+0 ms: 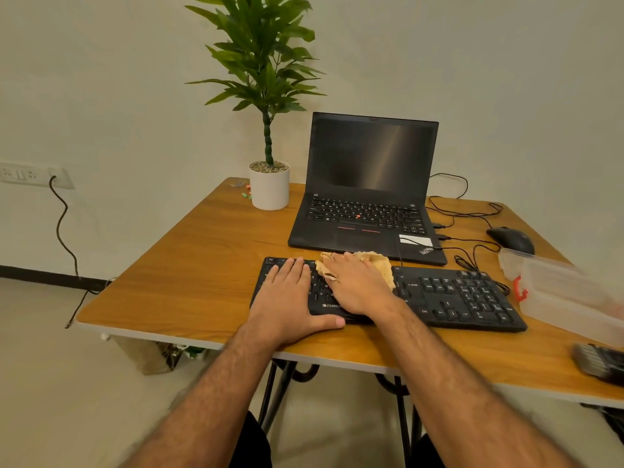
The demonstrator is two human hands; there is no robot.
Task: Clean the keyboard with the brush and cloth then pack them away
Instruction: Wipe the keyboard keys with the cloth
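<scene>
White lettering reading "ZEBRO", cut off by the right hand, stands on the front edge of the black keyboard near the surface's near edge. A slanted logo on the laptop palm rest's right corner appears to read "ThinkPad". Key legends are too small to read, apart from "Ctrl".

The right hand covers most of the tan cloth and the keyboard keys beneath. The clear plastic box and a dark bristled object, both blurred, run off the right edge. The keyboard's brand lettering is partly hidden.
</scene>
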